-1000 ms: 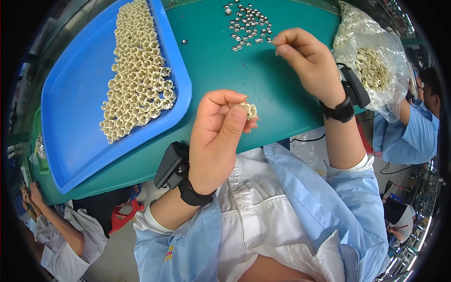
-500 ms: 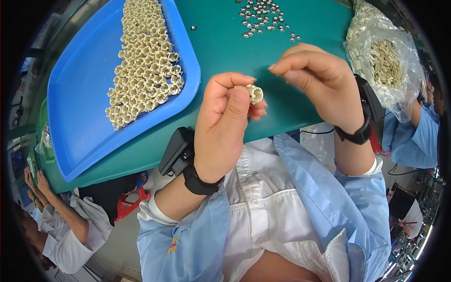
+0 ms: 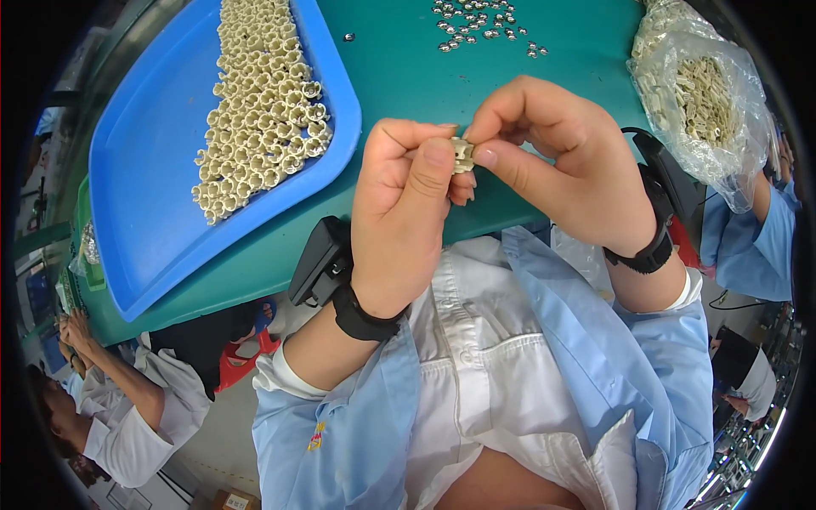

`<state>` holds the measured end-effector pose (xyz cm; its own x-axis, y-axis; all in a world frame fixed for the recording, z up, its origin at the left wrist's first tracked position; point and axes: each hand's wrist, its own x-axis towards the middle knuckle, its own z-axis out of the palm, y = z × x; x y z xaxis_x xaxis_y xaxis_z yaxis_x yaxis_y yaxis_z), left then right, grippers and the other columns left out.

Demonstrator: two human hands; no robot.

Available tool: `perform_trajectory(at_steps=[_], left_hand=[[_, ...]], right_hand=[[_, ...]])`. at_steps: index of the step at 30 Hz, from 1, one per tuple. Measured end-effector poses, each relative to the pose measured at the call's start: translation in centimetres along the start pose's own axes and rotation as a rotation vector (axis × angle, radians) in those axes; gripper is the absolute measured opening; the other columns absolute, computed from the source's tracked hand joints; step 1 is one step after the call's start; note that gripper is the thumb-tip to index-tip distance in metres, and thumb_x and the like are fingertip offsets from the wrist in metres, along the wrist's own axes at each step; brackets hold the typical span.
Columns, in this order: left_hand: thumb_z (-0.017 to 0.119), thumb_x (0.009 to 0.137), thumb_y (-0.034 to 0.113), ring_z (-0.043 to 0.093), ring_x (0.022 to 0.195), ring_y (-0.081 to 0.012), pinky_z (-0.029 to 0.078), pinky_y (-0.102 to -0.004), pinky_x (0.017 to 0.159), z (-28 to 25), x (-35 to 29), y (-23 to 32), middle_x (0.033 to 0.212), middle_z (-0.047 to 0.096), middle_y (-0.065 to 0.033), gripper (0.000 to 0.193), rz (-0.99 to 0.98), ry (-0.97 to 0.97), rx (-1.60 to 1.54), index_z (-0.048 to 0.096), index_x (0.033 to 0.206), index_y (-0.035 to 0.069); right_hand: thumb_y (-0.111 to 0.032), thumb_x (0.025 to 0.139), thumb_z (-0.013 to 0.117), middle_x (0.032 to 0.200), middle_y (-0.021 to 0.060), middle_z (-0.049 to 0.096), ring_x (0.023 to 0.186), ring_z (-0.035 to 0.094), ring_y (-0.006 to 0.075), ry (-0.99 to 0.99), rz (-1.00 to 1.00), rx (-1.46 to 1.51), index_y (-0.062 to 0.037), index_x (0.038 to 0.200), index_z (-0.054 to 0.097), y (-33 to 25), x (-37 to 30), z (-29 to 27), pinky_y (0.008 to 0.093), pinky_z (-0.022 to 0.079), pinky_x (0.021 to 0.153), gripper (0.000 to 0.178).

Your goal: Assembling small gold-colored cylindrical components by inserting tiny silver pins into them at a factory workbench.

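Between the thumb and fingers of my left hand is a short, hollow cream plastic part with a notched rim. My right hand meets it from the right, thumb and forefinger closed at its open end. Whether a smaller piece sits between those right fingertips is hidden. To the left, a blue tray bears many similar cream parts, packed together with their open ends up. Small shiny metal pieces lie scattered on the green tabletop beyond my hands.
A clear plastic bag full of cream plastic pieces stands at the right. One lone metal piece lies beside the tray. A green container is at the far left. Co-workers sit to the left and right.
My right hand has moved left and down, from apart to touching the cream plastic part. My left hand stays nearly in place, with the part slightly turned.
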<state>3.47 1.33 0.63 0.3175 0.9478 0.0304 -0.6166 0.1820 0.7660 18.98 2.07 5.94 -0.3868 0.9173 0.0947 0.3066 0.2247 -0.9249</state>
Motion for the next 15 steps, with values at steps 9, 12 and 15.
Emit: perform_trajectory(at_steps=[9,12,15], left_hand=[[0.048,0.090,0.019,0.049,0.071,-0.0079,0.042,-0.0202,0.065,-0.2,0.0,-0.4,0.083,0.053,-0.0037,0.018,0.063,0.005,0.032,0.042,0.098,0.004],[0.048,0.090,0.019,0.049,0.071,-0.0081,0.042,-0.0203,0.065,-0.3,0.0,-0.5,0.084,0.053,-0.0038,0.017,0.097,0.007,0.065,0.042,0.097,0.004],[0.047,0.091,0.019,0.049,0.071,-0.0080,0.042,-0.0203,0.065,-0.4,-0.1,-0.5,0.084,0.053,-0.0039,0.017,0.114,-0.001,0.084,0.042,0.097,0.004]], right_hand=[[-0.002,0.085,0.052,0.084,0.0026,0.052,0.078,0.052,0.0091,0.008,0.142,0.378,0.0004,0.091,0.047,0.5,0.1,1.2,0.0217,0.043,0.070,0.008],[-0.003,0.086,0.051,0.084,0.0025,0.052,0.078,0.052,0.0089,0.020,0.145,0.427,0.0001,0.091,0.047,0.7,-0.1,1.5,0.0216,0.043,0.070,0.008],[-0.005,0.087,0.051,0.083,0.0023,0.052,0.077,0.051,0.0085,0.040,0.163,0.362,-0.0003,0.091,0.046,0.7,-0.2,1.7,0.0213,0.042,0.070,0.008]])
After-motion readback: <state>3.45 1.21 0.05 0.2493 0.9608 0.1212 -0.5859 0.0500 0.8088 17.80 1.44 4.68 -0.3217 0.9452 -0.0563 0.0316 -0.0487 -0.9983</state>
